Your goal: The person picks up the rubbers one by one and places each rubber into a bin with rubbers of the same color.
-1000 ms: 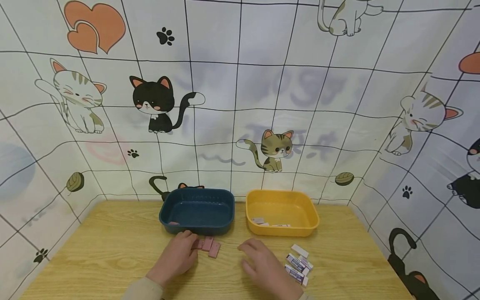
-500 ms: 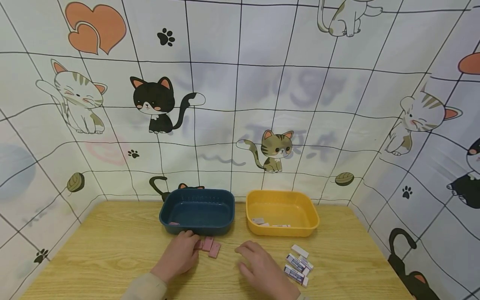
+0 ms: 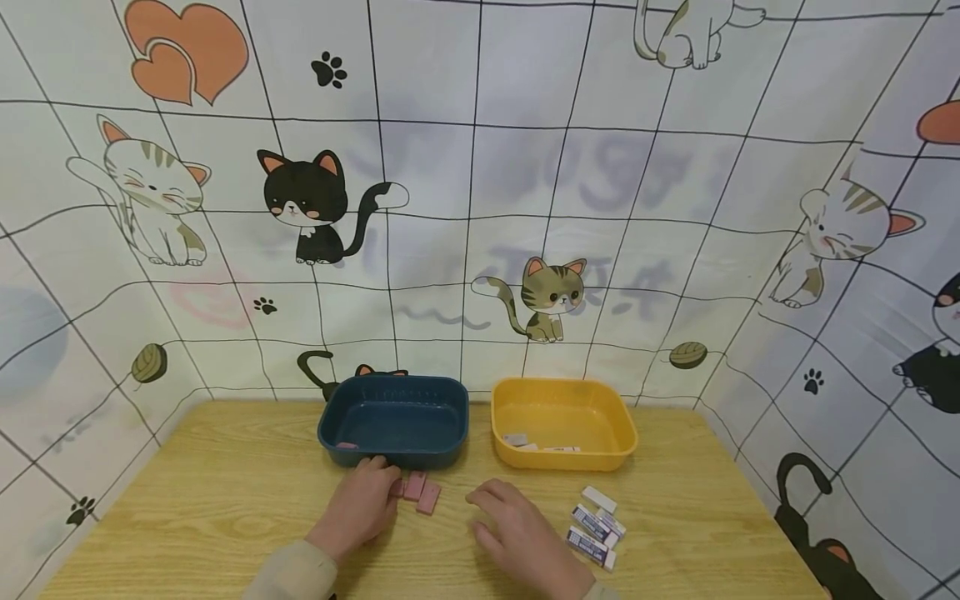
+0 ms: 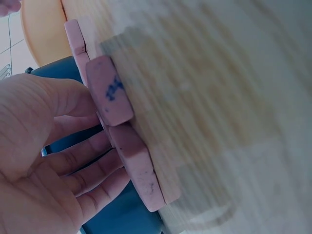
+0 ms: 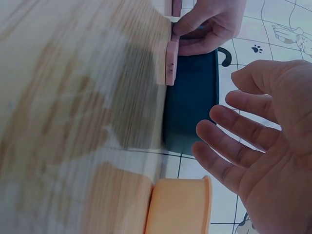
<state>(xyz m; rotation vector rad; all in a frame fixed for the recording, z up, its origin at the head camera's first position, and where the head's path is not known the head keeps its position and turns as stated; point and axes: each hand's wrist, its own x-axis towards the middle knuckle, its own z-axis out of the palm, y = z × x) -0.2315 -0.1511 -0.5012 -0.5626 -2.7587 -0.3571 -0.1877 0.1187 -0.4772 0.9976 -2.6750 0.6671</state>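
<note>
At the front of the dark blue tray (image 3: 405,458), my left hand (image 3: 363,504) bends over a group of pink erasers (image 3: 428,498) on the table. In the left wrist view, its thumb and fingers close around a pink eraser (image 4: 109,92) with a blue mark, beside another pink eraser (image 4: 139,165). The fingertips are partly hidden behind the erasers. My right hand (image 3: 528,533) hovers over the table between the pink erasers and several white erasers (image 3: 592,523), some in blue-printed sleeves. Its fingers are spread loosely around nothing, as the right wrist view of that hand (image 5: 263,136) shows.
Right of the blue tray stands a yellow tray (image 3: 564,458) with several white pieces inside. One pink piece (image 3: 347,446) lies in the blue tray. Behind the wooden table (image 3: 225,483) hangs a cat-patterned cloth (image 3: 435,250), which also runs along both sides.
My right hand has drifted slightly left, away from the white erasers. The left hand stays at the pink erasers, its forearm shifted slightly right. The erasers and trays keep their places.
</note>
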